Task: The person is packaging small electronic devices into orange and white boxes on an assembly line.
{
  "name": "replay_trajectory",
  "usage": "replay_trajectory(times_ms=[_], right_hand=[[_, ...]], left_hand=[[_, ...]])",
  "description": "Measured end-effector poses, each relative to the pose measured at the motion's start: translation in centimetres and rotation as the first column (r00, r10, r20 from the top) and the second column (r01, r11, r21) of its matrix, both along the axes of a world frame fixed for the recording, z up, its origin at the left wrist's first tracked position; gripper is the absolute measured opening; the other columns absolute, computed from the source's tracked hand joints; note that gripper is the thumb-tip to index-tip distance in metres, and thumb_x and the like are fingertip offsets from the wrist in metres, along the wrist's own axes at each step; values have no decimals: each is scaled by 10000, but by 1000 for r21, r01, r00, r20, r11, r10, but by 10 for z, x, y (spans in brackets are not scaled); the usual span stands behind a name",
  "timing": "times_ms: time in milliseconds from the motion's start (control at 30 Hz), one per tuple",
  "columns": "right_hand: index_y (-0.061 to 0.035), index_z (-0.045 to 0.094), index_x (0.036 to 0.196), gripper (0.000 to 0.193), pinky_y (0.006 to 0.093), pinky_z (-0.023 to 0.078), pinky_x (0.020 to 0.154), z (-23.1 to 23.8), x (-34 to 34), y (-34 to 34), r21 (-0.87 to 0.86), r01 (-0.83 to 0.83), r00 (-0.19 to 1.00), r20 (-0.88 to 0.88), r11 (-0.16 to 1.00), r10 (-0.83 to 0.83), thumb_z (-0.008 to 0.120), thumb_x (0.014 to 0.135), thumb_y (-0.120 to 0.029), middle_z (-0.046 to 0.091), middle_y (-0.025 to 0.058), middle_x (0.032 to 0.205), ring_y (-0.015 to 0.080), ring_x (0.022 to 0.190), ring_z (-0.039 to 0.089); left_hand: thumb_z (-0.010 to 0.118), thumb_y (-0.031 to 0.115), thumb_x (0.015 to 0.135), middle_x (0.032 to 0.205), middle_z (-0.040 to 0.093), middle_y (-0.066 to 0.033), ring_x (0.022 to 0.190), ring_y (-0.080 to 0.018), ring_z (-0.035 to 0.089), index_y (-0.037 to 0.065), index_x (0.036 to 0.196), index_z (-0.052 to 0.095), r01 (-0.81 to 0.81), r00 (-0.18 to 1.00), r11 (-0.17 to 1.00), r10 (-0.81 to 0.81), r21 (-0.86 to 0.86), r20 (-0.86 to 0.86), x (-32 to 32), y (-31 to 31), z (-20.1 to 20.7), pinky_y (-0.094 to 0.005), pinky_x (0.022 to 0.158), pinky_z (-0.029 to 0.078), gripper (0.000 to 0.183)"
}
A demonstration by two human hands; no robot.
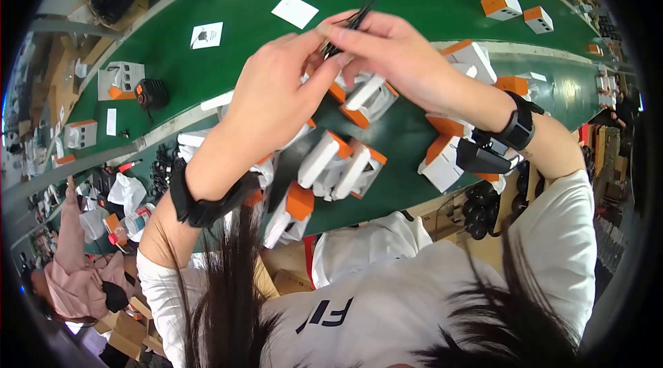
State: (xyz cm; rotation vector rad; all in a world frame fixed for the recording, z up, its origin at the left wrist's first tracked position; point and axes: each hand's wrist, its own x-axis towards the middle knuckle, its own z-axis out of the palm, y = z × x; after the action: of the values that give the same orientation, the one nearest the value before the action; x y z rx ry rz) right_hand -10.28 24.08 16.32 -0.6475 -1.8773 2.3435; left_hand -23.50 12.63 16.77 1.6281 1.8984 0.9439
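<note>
Together, left grip (277, 78) and right grip (397, 50) pinch a black cable bundle (362, 11)

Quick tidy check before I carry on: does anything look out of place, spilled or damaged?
Nothing looks spilled or plainly damaged. The boxes on the near bench lie at mixed angles, not in a row, so they look untidy. The black bundle between the left hand and right hand is too hidden to judge.

Cables (360, 17) sit between the hands (276, 74), above a table (400, 167) with boxes (442, 166) left and right.
</note>
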Motion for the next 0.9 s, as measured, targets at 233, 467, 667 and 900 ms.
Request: replay_trajectory(times_ms=[233, 467, 667, 900], right_hand=[[-39, 386, 1110, 272, 373, 466, 597, -59, 95, -4, 490, -258, 893, 450, 833, 13, 496, 879, -131, 579, 102, 734, 210, 692, 609], [26, 552, 827, 109, 410, 486, 650, -117, 79, -6, 926, -251, 968, 246, 282, 53, 515, 736, -21, 484, 190, 871, 331, 764, 580], [-33, 558, 905, 168, 359, 488, 636, -157, 52, -8, 974, -204, 949, 174, 94, 262, 507, 747, -60, 526, 134, 885, 285, 782, 576], [-99, 597, 849, 141, 342, 482, 578, -154, 42, 22, 972, -145, 918, 61, 187, 393, 596, 708, -94, 619, 71, 742, 257, 693, 603]], left_hand=[[638, 160, 746, 791, 564, -109, 751, -310, 578, 29, 902, 528, 77, 883, 996, -52, 36, -467, 61, -5, -98, -383, 657, 475, 231], [504, 55, 788, 773, 609, -210, 727, -372, 600, 3, 946, 553, -44, 953, 974, -25, -222, -300, 48, 11, -115, -446, 642, 492, 173], [477, 67, 818, 774, 604, -201, 721, -385, 582, 33, 974, 568, -6, 984, 993, -15, -115, -177, 37, 2, -118, -463, 632, 476, 183], [506, 93, 834, 858, 610, -197, 760, -383, 579, 33, 1027, 589, -31, 993, 985, 11, -168, -121, 38, -5, -117, -412, 656, 473, 218]])
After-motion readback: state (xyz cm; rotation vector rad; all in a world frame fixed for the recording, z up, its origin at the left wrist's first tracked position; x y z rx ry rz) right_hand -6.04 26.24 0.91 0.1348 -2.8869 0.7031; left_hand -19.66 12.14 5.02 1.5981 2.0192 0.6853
